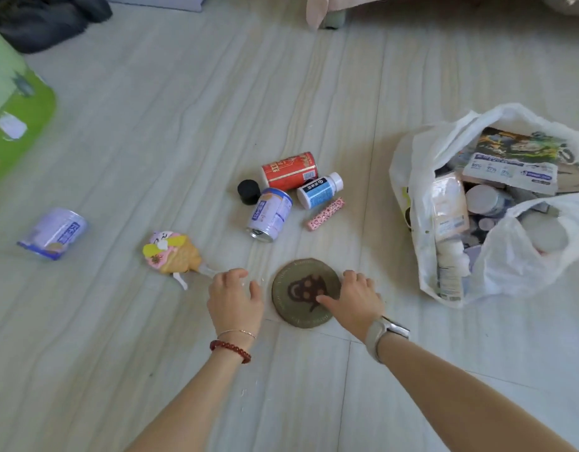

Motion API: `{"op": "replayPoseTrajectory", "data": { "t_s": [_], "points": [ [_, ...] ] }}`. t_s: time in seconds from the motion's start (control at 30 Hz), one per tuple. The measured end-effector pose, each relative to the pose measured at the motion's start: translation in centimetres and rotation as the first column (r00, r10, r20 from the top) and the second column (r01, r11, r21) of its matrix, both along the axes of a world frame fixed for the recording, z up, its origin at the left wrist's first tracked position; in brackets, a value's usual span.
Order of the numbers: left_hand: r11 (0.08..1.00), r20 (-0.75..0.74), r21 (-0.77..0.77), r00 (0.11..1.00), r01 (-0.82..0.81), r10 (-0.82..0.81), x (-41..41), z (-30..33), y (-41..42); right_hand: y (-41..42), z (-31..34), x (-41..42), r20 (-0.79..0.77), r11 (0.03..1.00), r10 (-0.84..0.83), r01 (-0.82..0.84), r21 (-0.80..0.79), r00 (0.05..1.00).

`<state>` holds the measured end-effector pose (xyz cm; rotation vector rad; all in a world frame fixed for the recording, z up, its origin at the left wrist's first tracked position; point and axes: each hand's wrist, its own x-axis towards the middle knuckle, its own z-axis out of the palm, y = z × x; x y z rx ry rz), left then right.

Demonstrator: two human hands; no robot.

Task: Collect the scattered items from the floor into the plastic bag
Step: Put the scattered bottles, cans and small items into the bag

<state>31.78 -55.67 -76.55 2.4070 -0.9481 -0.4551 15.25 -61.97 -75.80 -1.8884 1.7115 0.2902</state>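
A round olive coaster [301, 282] with a dark monkey print lies flat on the floor between my hands. My right hand [355, 301] rests on its right edge, thumb on the print, fingers spread. Just left of it, my left hand [234, 296] hovers with its fingers apart, holding nothing. Further back lie a red can [289, 171], a purple can [271, 213], a white bottle with a blue label [319, 190], a black cap [249, 191] and a pink spotted tube [325, 213]. A white plastic bag [496, 269], open and holding several items, sits at the right.
A yellow and pink toy [170, 252] lies left of my left hand. Another purple can [55, 233] lies far left. A green object [17, 125] stands at the left edge, dark cloth [43, 17] at the top left, a furniture leg [333, 17] at the top.
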Motion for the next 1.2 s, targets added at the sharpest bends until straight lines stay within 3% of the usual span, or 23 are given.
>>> {"op": "replayPoseTrajectory", "data": {
  "t_s": [0.1, 0.2, 0.3, 0.4, 0.57, 0.67, 0.8, 0.9, 1.03, 1.2],
  "points": [
    [0.974, -0.071, 0.045, 0.972, -0.222, 0.225, 1.6, -0.5, 0.3, 0.0, -0.8, 2.0, -0.027, 0.993, -0.099, 0.1, 0.055, 0.995],
    [0.933, -0.198, 0.172, 0.917, -0.316, 0.347, 3.4, -0.6, -0.3, -0.1, -0.6, 3.5, 0.005, 0.981, -0.176, 0.175, 0.084, 0.984],
    [0.922, -0.253, 0.253, 0.9, -0.293, 0.355, 4.7, -0.9, -0.9, 0.0, 0.4, 4.0, 0.01, 0.996, -0.091, 0.091, 0.011, 0.996],
    [0.902, -0.299, 0.278, 0.862, -0.331, 0.409, 5.3, -1.2, -1.6, -0.6, 2.4, 3.3, 0.146, 0.999, -0.021, 0.017, 0.029, 0.989],
    [0.892, -0.296, 0.25, 0.847, -0.378, 0.442, 5.5, -1.5, -1.9, -3.7, 6.5, 0.4, 0.285, 0.977, 0.193, -0.155, -0.149, 0.939],
    [0.88, -0.294, 0.198, 0.831, -0.431, 0.473, 4.2, -0.4, -1.3, -6.3, 7.7, -1.4, 0.375, 0.964, 0.195, -0.106, -0.245, 0.906],
    [0.88, -0.33, -0.013, 0.832, -0.476, 0.445, 1.8, 2.1, -0.3, -8.9, 8.0, -2.9, 0.471, 0.951, 0.2, -0.055, -0.304, 0.859],
    [0.912, -0.285, -0.154, 0.901, -0.38, 0.327, 0.9, 4.3, -1.0, -10.7, 8.8, -3.3, 0.558, 0.914, 0.222, 0.029, -0.405, 0.8],
    [0.974, -0.095, -0.214, 0.994, -0.073, 0.054, -1.1, 8.5, -3.6, -13.5, 11.0, -5.3, 0.707, 0.826, 0.114, 0.328, -0.457, 0.698],
    [0.928, 0.096, -0.208, 0.951, 0.309, -0.295, -6.9, 13.4, -8.3, -16.8, 13.4, -11.9, 0.721, 0.652, 0.053, 0.523, -0.549, 0.691]
  ]
}}
